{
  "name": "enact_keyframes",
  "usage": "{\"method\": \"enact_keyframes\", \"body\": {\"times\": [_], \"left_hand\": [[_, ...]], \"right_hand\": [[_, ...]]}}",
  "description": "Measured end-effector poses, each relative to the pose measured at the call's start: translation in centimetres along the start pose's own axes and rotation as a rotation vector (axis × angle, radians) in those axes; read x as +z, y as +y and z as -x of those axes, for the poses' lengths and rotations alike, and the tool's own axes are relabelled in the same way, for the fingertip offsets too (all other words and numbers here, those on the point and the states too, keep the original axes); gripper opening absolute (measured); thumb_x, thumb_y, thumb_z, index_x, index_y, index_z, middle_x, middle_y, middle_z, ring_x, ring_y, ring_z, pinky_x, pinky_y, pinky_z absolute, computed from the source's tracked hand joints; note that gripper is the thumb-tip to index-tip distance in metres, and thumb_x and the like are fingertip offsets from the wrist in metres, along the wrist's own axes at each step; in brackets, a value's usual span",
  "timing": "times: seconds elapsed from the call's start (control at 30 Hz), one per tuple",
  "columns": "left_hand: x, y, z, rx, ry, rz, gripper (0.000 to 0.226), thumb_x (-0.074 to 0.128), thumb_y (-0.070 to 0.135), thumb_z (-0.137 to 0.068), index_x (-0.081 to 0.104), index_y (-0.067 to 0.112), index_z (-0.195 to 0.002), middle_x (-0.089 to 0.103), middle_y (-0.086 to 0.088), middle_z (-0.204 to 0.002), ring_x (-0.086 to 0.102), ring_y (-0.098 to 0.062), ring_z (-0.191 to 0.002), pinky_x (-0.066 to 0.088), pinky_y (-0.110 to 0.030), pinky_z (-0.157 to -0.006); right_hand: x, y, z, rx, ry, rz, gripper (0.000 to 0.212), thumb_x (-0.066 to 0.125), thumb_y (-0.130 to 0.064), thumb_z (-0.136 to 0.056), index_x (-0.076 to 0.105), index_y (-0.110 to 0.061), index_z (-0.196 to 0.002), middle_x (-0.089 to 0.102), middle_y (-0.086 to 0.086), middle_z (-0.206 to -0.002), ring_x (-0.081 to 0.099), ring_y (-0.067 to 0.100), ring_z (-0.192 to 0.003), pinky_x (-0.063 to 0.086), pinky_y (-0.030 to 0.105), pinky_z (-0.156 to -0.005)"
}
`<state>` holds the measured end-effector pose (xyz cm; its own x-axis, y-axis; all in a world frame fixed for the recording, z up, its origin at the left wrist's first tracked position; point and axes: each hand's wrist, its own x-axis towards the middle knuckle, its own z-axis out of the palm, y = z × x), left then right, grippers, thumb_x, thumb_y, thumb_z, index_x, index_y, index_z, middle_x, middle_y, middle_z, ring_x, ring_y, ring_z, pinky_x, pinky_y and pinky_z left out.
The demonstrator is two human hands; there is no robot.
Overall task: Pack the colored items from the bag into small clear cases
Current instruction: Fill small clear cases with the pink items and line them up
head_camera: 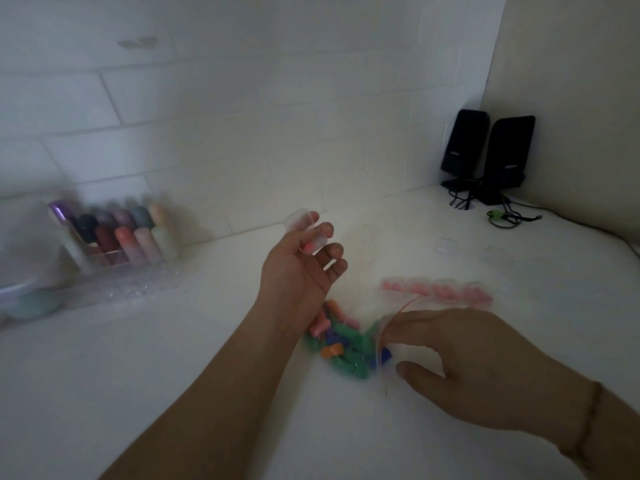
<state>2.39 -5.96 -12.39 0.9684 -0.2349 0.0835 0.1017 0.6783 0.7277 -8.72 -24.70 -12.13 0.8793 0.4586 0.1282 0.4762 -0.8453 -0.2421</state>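
My left hand [301,261] is raised palm-up above the white counter and holds a small clear case [306,233] with a pink item inside it. A heap of green, blue, orange and pink items [341,344] lies on the counter just below that wrist. My right hand [460,355] reaches into the mouth of a clear bag [401,327] with a red seal line, fingers curled over a blue item [384,355]. A row of clear cases with pink items [438,289] lies beyond the right hand.
A clear organiser [117,251] with several coloured bottles stands at the left against the tiled wall. Two black speakers [488,155] with cables sit in the far right corner. Small clear cases [446,245] lie on the counter [207,341] behind the bag.
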Motion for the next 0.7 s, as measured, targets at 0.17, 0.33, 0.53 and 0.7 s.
{"method": "enact_keyframes", "body": {"times": [0.17, 0.33, 0.53, 0.7], "left_hand": [[0.6, -0.7, 0.2, -0.036, 0.059, -0.029, 0.020, 0.041, 0.002, -0.088, 0.050, 0.017, -0.096, 0.049, 0.004, -0.060, 0.045, -0.017, -0.058, 0.038, -0.029, -0.060], [0.8, -0.8, 0.3, -0.046, 0.040, -0.031, 0.020, 0.040, 0.002, -0.088, 0.050, 0.017, -0.096, 0.050, 0.003, -0.061, 0.045, -0.018, -0.059, 0.038, -0.029, -0.060], [1.1, -0.9, 0.4, -0.060, 0.049, -0.057, 0.020, 0.039, 0.001, -0.088, 0.050, 0.017, -0.095, 0.050, 0.003, -0.061, 0.046, -0.018, -0.056, 0.038, -0.028, -0.058], [1.0, -0.6, 0.4, -0.048, 0.069, -0.079, 0.021, 0.039, 0.000, -0.087, 0.049, 0.016, -0.096, 0.050, 0.003, -0.061, 0.045, -0.017, -0.057, 0.039, -0.028, -0.058]], "right_hand": [[1.0, -0.1, -0.8, -0.033, -0.142, 0.017, 0.065, 0.012, -0.068, -0.082, 0.036, -0.042, -0.136, 0.035, -0.026, -0.144, 0.057, 0.017, -0.115, 0.050, 0.039, -0.089], [2.1, -0.2, -1.4, -0.012, -0.149, 0.080, 0.055, 0.007, -0.064, -0.091, 0.004, -0.055, -0.145, 0.006, -0.034, -0.154, 0.058, 0.019, -0.112, 0.048, 0.033, -0.087], [2.4, -0.8, -1.8, 0.012, -0.051, 0.090, 0.065, 0.004, -0.056, -0.086, 0.030, -0.047, -0.145, 0.037, -0.026, -0.148, 0.057, 0.017, -0.116, 0.048, 0.035, -0.092], [1.8, -0.3, -1.7, 0.115, 0.221, -0.112, 0.040, 0.041, -0.060, -0.082, 0.069, -0.041, -0.103, 0.067, -0.026, -0.110, 0.060, -0.007, -0.103, 0.046, 0.016, -0.089]]}}
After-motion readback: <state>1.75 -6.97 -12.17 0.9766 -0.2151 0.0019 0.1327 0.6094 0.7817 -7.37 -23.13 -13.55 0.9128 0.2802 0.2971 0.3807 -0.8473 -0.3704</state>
